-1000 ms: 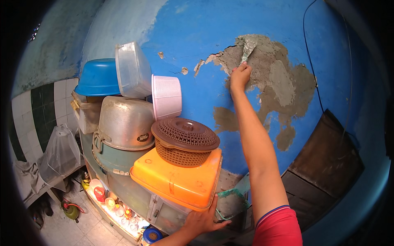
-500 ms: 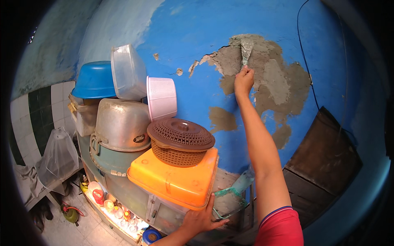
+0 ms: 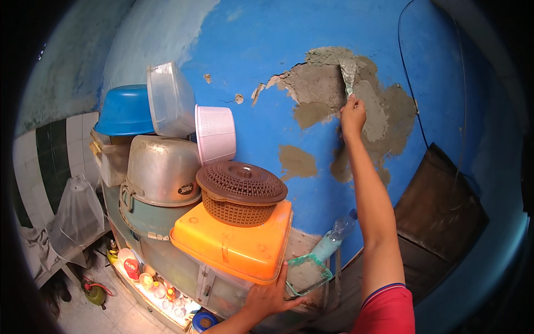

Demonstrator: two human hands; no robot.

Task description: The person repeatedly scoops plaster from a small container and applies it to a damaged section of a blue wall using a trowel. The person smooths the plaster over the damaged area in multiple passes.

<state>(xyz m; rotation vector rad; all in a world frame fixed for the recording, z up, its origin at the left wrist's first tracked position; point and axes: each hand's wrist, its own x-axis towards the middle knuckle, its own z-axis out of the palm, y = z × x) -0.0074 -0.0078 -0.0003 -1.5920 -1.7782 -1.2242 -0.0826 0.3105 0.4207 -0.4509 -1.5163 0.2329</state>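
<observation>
My right hand (image 3: 353, 117) is closed round the handle of a putty knife (image 3: 349, 72). The knife's mortar-smeared blade lies against the grey plaster patch (image 3: 320, 83) on the blue wall, right of the patch's ragged upper-left edge. Lower down, my left hand (image 3: 268, 298) has its thumb and fingers spread beside the front corner of the orange box (image 3: 236, 242). Close to its fingertips stands a green-rimmed tray (image 3: 306, 276) of grey mortar; whether the hand touches the tray, I cannot tell. A clear plastic bottle (image 3: 340, 227) leans behind the tray.
A brown lidded basket (image 3: 242, 192) sits on the orange box. Left of it are a metal pot (image 3: 161, 167), a blue basin (image 3: 123, 111), a clear container (image 3: 169, 100) and a pink basket (image 3: 216, 135). A black cable (image 3: 405, 61) hangs down the wall at right.
My right hand and the putty knife have moved right and slightly down across the patch. More of the bottle shows beside my arm. My left hand stays by the orange box.
</observation>
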